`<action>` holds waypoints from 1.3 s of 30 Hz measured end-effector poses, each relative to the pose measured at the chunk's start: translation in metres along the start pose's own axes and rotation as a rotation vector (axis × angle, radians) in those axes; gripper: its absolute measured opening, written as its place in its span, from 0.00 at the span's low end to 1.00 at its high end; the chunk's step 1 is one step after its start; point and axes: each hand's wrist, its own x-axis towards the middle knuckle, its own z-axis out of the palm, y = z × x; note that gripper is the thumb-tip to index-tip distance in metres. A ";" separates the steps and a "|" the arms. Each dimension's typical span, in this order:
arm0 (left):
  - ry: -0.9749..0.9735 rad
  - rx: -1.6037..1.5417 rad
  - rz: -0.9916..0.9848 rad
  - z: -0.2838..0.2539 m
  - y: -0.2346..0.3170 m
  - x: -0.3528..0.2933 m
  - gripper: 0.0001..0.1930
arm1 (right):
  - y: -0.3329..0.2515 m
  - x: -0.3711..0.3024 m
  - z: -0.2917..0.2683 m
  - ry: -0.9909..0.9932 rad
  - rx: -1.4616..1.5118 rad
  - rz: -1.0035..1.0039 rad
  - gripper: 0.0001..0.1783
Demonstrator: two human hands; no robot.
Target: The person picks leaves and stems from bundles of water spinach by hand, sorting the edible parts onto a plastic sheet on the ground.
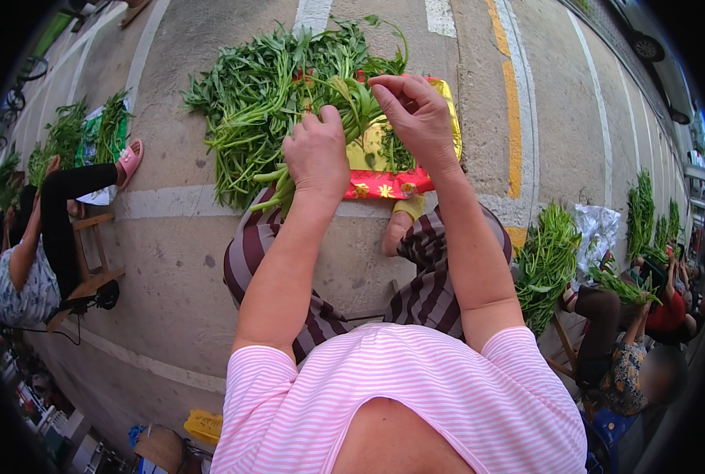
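Observation:
My left hand (317,154) is wrapped round a bunch of long-stemmed leafy greens (356,107), the cut stems poking out below the fist. Beside the leafy end of that bunch is my right hand (417,117), thumb and forefinger pinched together; what is between the fingertips, if anything, is too small to make out. Under both hands lies a shiny red and gold sheet (380,186) with some loose leaves (396,150) on its gold part. A big heap of the same greens (246,110) spreads on the ground to the left and behind it.
Painted concrete ground (179,253) surrounds me. At left, a seated person (25,276) on a wooden chair has greens (67,134) in front. To my right are another heap of greens (548,261), silver foil (597,233) and a seated person (629,355) holding greens. A yellow object (203,426) lies behind me.

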 end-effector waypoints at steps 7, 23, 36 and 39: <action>0.127 0.093 0.118 0.006 0.014 -0.010 0.10 | 0.013 0.007 -0.005 0.027 -0.283 0.178 0.21; -0.314 -0.520 -0.147 -0.003 0.000 -0.003 0.15 | 0.002 0.010 -0.009 -0.111 0.197 0.490 0.18; -0.607 -1.697 -0.670 -0.014 -0.011 0.015 0.16 | 0.003 0.015 -0.027 -0.137 0.182 0.418 0.14; -0.485 -1.781 -0.669 -0.012 -0.019 0.018 0.15 | -0.004 0.014 -0.027 -0.110 0.259 0.443 0.14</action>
